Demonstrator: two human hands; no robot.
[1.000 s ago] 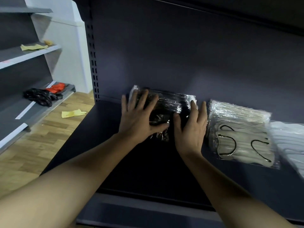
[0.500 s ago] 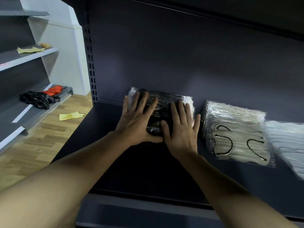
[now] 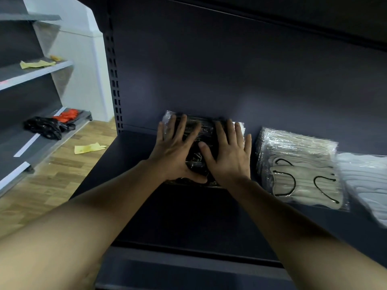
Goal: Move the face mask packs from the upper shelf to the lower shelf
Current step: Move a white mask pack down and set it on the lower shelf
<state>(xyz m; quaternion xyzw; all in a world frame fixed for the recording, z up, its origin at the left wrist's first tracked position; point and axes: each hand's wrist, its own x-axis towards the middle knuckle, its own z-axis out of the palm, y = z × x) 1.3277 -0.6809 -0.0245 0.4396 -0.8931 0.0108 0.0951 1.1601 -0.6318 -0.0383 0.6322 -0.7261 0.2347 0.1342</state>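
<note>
A clear-wrapped pack of black face masks [image 3: 206, 126] lies against the back panel of the dark lower shelf [image 3: 188, 216]. My left hand [image 3: 176, 151] and my right hand [image 3: 228, 158] rest flat on top of it, side by side, fingers spread. My left thumb runs along the pack's front edge. To the right lies a pack of beige masks with black ear loops [image 3: 299, 164], a small gap away. A white mask pack [image 3: 366, 176] overlaps the beige one's right end and is cut off by the frame edge.
The underside of the shelf above [image 3: 314, 15] runs across the top right. At left stands another grey shelf unit [image 3: 31, 74] with yellow cloths, a black bag [image 3: 44, 126] and a red item. A yellow glove [image 3: 88, 147] lies on the wooden floor.
My right hand has slid from the pack's right end onto its top, next to my left hand. The pack sits flatter against the back panel.
</note>
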